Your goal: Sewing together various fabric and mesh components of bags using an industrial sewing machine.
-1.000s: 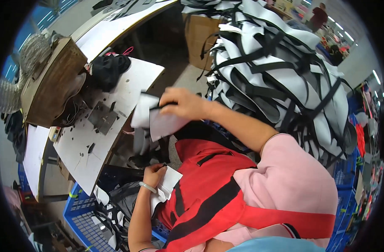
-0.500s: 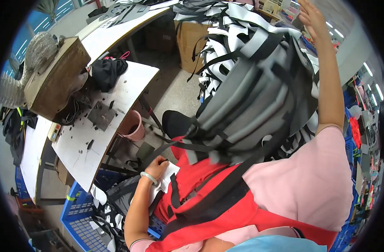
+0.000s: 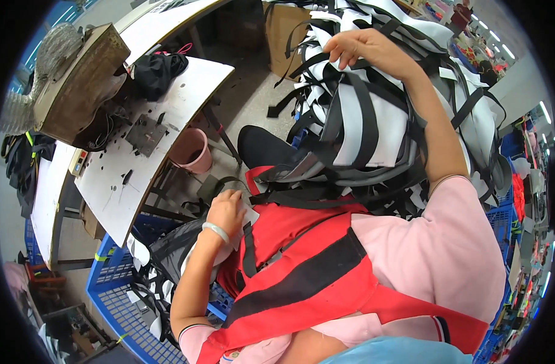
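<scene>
Fabric panel (image 3: 389, 133), pale with black straps and dark grey edging, lies between the right arm and the lap in the head view. Its upper part rests against the pile of similar pieces (image 3: 480, 124); its lower part lies near the knees, so pile and legs probably share its weight.

Right hand (image 3: 368, 51): raised over the top of the panel, palm down, fingers bent. A black strap (image 3: 361, 100) runs just below the fingertips. Whether the fingers grip it is not discernible. The high position presumably keeps the forearm off the straps.

Left hand (image 3: 227, 212): low, at the edge of the red apron (image 3: 301, 242), fingers bent downward. A white piece (image 3: 251, 216) lies just beside and partly behind them; a grip on it cannot be confirmed. The panel is apart from these fingers, up and to the right.

Blue basket (image 3: 101, 273): below the left forearm, holding straps and white pieces, probably placed there for short reach. The desk (image 3: 101, 197) stands on the left, apart from both hands.
</scene>
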The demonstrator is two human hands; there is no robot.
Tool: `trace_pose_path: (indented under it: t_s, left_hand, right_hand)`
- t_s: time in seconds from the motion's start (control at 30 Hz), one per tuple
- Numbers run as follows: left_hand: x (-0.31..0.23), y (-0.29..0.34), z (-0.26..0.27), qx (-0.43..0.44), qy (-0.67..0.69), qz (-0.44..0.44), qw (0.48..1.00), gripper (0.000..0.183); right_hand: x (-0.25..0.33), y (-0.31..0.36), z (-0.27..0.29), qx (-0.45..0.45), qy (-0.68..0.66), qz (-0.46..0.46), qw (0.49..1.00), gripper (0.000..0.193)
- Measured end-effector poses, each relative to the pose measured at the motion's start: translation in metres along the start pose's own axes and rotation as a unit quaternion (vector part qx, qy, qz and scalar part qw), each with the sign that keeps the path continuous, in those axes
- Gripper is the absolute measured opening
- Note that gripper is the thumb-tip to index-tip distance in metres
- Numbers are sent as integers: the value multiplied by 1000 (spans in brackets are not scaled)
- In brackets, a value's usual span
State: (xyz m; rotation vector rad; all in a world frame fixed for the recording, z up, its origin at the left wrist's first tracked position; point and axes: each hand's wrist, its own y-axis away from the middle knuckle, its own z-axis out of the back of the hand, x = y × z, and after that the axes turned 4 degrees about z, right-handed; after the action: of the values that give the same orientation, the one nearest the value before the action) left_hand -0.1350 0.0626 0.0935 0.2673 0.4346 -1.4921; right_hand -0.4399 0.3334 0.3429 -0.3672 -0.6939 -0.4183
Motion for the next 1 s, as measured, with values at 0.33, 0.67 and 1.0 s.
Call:
trace_pose_path:
  t_s: [0.33,0.67,1.0]
  left_hand:
    - [-134,-83,26,-32,298,-179,937,84]
    - [-140,-117,-41,-43,296,-226,927,21]
    - [-101,-105,0,-22,164,-199,966,33]
  right_hand:
    - [2,-31,-23,-15,-7,50,999,32]
    - [7,-26,-35,-102,-46,77,991,26]
    - [12,86,32,-68,-127,36,989,58]
